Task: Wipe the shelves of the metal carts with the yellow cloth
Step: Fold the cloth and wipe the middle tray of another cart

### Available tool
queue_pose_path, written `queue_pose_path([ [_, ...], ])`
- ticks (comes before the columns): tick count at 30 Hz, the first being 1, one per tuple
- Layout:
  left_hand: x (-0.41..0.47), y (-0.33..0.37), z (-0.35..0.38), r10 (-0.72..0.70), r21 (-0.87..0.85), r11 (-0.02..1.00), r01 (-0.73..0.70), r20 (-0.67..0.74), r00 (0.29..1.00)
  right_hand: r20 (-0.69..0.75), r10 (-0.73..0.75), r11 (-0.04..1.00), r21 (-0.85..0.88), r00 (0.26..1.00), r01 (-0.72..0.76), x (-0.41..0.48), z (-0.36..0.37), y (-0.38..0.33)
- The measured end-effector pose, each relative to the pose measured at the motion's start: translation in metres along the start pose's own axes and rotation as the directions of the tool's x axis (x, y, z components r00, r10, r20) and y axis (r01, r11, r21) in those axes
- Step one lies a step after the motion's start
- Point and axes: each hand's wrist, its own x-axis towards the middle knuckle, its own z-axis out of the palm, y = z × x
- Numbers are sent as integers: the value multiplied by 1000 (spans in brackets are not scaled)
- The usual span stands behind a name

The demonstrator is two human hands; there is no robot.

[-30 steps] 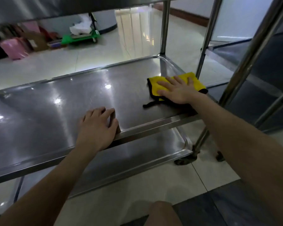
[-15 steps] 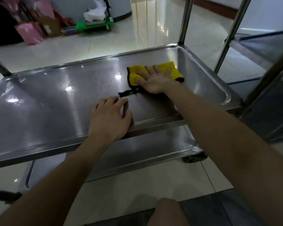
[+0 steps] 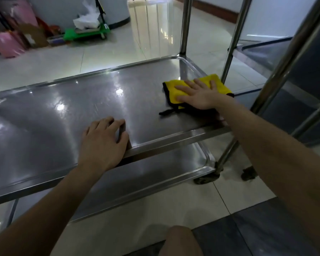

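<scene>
Under rt hand [image 3: 199, 96], cloth [image 3: 174, 88] half-hidden

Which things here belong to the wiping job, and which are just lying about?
Job: yellow cloth; right hand flat on it; left hand on the front edge of the shelf; lower shelf; second cart.
Lying about: green trolley; white bag on it; pink bags.

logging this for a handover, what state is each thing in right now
middle shelf: shiny, reflecting lights
yellow cloth: flat on its right end
right hand: fingers spread, pressing the cloth
left hand: palm down at the front rim, holding nothing
lower shelf: partly hidden under the middle one
</scene>
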Motion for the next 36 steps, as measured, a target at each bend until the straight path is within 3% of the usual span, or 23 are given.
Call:
queue_pose_path([
  [9, 7, -1, 6, 5, 53, 999, -1, -90, 996, -72, 56, 998, -20, 996, -58, 124, -30, -18],
  [13, 12, 0, 6, -5, 53, 999, 9, -83, 997, -44, 50, 999, 2, 998, -50, 86, -22, -5],
  [20, 21, 3, 1, -4, 42, 999, 6, -57, 998, -1, 0, 1000, -6, 1000, 0, -60, 16, 6],
  [25, 22, 10, 0, -13, 17, 1000, 14, -40, 999, -176, -22, 998, -67, 984, 11, -104, 42, -41],
  [28, 22, 14, -5, -64, -169, 984, 49, -86, 994, -259, -180, 983, -75, 949, 165, -126, 59, -112],
  [31, 8, 12, -17, -156, -451, 892, 37, -230, 960, -287, -307, 951, -124, 907, 283, -150, 77, -157],
  [32, 2, 8, -20, -184, -467, 883, 45, -257, 949, -261, -321, 947, -70, 911, 313, -153, 76, -159],
  [34, -9, 0, -21, -196, -382, 918, 103, -211, 958, -251, -288, 912, 225, 924, 344, -152, 64, -154],
  [36, -13, -4, -20, -169, -310, 942, 128, -108, 980, -354, -167, 864, 398, 920, 310, -139, 51, -136],
])
